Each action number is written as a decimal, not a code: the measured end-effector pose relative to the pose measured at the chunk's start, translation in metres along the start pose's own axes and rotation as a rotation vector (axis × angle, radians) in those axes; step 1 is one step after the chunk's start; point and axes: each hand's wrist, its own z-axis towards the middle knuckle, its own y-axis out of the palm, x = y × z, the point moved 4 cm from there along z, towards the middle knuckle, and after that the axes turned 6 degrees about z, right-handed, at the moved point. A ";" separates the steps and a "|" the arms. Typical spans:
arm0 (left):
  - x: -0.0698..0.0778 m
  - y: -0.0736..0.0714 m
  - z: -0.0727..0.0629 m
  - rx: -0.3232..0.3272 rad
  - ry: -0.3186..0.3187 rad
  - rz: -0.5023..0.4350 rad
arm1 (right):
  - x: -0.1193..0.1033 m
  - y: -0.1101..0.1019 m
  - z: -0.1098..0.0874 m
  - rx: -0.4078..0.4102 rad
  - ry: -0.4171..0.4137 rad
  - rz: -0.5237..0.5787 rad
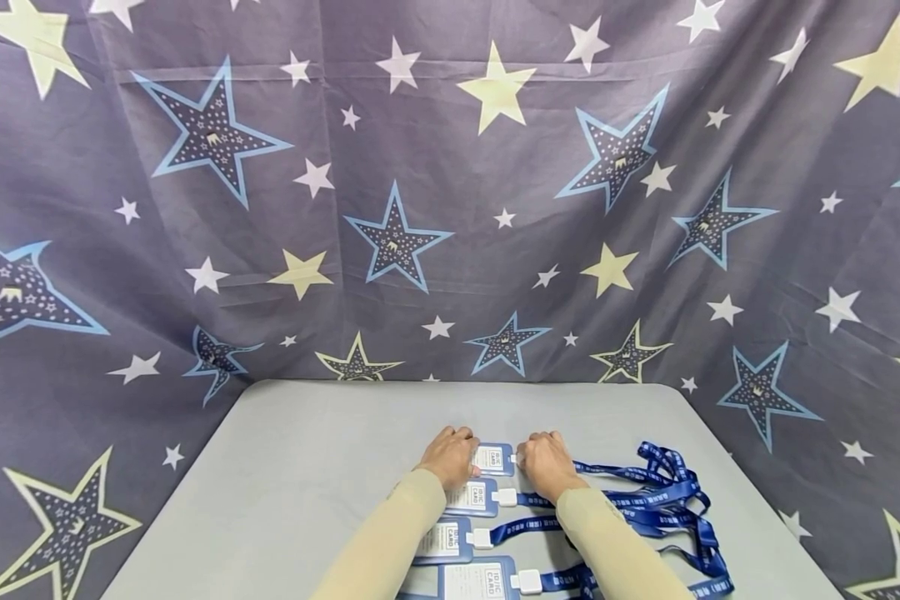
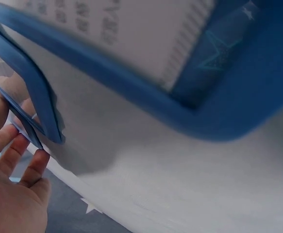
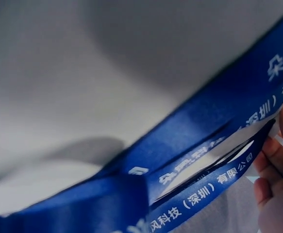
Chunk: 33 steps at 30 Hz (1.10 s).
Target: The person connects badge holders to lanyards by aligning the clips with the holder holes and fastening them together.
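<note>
Several blue-framed ID card holders lie in a column on the table, each joined to a blue lanyard with white lettering. My left hand (image 1: 450,457) grips the left end of the farthest card holder (image 1: 492,459); in the left wrist view, thumb and fingers pinch that card holder (image 2: 44,104) by its edge. At its other end my right hand (image 1: 547,462) pinches the lanyard near the clip, which the fingers mostly cover. The right wrist view shows this lanyard (image 3: 199,204) running to the fingertips. Nearer me is a second card holder (image 1: 480,497), lying partly beside my left wrist.
Closer still are a third card holder (image 1: 450,542) and a large near one (image 1: 480,581), with white clips. The lanyards' loops (image 1: 675,500) pile up on the right of the grey table (image 1: 285,467). A star-patterned curtain (image 1: 435,167) hangs behind and around the table.
</note>
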 end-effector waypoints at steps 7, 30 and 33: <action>-0.003 0.011 0.004 0.011 0.005 0.004 | 0.001 0.003 -0.001 -0.009 0.000 0.010; -0.008 0.012 0.005 0.027 0.033 -0.018 | 0.005 -0.003 -0.003 0.077 -0.081 0.079; -0.008 0.014 0.005 0.018 0.036 -0.015 | 0.006 -0.003 -0.003 0.075 -0.075 0.078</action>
